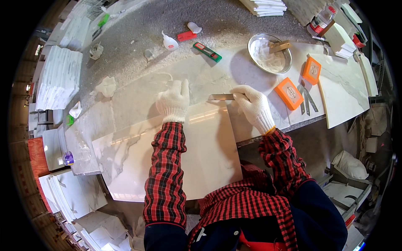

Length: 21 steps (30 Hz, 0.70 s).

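A glossy white marble tile (201, 154) with grey veins lies in front of me. My left hand (173, 101), in a white knit glove, rests at its far edge with the fingers stretched forward. My right hand (253, 107), gloved the same way, pinches a thin flat metal blade (221, 97). The blade points left, just beyond the tile's far right corner. Past my left hand, a pale curved strip (162, 74) lies on the dusty stone worktop (138, 90).
To the right lie orange boxes (289, 93), loose metal blades (308, 100) and a metal bowl of white powder (268, 58) with a wooden-handled tool. Farther off are a green case (207, 52) and a white squeeze bottle (169, 42). Tiles (59, 77) stand stacked at left.
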Motion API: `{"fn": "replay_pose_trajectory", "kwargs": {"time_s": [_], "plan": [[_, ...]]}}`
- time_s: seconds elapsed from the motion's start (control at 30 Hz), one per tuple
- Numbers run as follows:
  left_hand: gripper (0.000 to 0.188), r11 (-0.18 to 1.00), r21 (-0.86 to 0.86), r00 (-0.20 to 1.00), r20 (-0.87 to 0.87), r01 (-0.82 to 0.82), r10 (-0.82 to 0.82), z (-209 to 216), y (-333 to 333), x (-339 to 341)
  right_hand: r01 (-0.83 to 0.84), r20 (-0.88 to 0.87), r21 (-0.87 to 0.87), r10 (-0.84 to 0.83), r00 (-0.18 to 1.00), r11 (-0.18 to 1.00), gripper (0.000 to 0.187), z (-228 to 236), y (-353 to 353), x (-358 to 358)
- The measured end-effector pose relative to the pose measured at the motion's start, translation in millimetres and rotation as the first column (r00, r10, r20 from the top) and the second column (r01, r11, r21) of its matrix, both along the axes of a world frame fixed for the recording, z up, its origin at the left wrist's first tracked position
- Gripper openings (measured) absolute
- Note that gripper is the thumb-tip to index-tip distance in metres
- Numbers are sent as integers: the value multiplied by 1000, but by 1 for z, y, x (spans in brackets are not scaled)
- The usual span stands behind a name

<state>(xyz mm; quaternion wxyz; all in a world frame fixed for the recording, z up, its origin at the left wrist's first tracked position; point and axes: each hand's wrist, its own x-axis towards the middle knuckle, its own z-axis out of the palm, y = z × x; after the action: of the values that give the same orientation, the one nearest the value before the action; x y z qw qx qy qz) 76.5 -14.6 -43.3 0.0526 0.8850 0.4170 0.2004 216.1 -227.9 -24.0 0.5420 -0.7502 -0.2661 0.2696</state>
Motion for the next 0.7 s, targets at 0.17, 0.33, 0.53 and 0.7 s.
{"fn": "replay_pose_trajectory", "kwargs": {"time_s": [0.17,0.33,0.53,0.7], "plan": [[32,1000,15,1000,10,-5,5,0,-1,1,8,-49,1,-8,999,1000,21,5,1,-2],[32,989,137,994,89,46,-59,-5,2,1,-40,-48,-69,37,998,997,20,17,8,-9],[31,998,55,999,35,-4,2,2,-1,1,39,-67,-37,-41,997,999,19,15,-10,4],[31,1000,20,1000,20,-4,4,-1,0,2,53,-47,-25,-54,997,998,19,12,-13,0]]}}
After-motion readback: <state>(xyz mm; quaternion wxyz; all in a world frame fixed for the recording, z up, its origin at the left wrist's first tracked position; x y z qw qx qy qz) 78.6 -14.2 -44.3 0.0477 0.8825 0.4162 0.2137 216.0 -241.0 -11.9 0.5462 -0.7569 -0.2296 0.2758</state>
